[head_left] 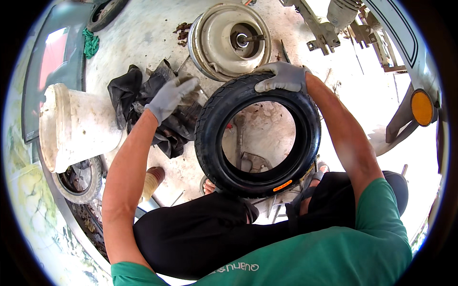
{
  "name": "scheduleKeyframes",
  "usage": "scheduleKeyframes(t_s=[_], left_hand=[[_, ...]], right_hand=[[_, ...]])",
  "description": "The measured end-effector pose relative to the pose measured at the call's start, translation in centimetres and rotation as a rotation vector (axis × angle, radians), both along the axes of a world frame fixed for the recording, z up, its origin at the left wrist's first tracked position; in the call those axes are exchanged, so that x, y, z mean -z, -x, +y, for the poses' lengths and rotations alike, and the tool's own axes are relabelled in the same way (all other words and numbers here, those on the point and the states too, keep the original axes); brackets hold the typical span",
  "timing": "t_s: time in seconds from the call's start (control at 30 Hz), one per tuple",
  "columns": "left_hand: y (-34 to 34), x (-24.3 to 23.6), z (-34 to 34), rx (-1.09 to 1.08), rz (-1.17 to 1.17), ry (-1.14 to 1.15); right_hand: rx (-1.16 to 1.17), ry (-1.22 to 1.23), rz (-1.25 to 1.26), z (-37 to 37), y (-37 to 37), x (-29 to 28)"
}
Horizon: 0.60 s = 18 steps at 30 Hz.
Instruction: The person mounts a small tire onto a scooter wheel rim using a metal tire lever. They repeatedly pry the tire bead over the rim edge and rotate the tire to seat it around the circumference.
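A black tyre (210, 138) stands tilted in front of my knees, its wide opening facing up toward me and an orange sticker low on its sidewall. My right hand (282, 77), in a grey work glove, is closed over the tyre's far rim. Left of the tyre is my left hand (172, 97), gloved the same way and slightly blurred. Its fingers are stretched out and hold nothing that shows. Beneath it lies crumpled black sheeting (128, 95). Through the tyre's opening a hammer-like tool (239, 138) shows on the floor.
Beyond the tyre sits a metal wheel hub (229, 40) with a shaft in its centre. A dirty white bucket (88, 126) lies at the left above a small wheel (81, 183). Farther off are a green cloth (90, 44) and metal frame parts (324, 28). A vehicle panel with an amber reflector (422, 107) borders the right.
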<state>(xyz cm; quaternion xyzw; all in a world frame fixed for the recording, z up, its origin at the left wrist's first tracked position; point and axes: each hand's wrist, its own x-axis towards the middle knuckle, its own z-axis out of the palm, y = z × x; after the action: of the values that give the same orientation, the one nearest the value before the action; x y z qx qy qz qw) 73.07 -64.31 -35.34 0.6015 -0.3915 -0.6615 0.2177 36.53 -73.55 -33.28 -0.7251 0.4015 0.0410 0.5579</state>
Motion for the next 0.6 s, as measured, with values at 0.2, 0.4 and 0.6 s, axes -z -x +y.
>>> scheduleKeyframes(t_s=[0.2,0.4,0.6], left_hand=[[2.1,0.7,3.4,0.240,0.040,-0.126],[4.1,1.3,5.6,0.154,0.320,-0.143],[5.4,-0.8,6.9,0.035,0.211,0.059]], right_hand=[[-0.006,0.006,0.074,-0.3,-0.3,0.3],[-0.022,0.053,0.108,-0.1,-0.4,0.0],[-0.066,0.034,0.067,0.0,0.1,-2.2]])
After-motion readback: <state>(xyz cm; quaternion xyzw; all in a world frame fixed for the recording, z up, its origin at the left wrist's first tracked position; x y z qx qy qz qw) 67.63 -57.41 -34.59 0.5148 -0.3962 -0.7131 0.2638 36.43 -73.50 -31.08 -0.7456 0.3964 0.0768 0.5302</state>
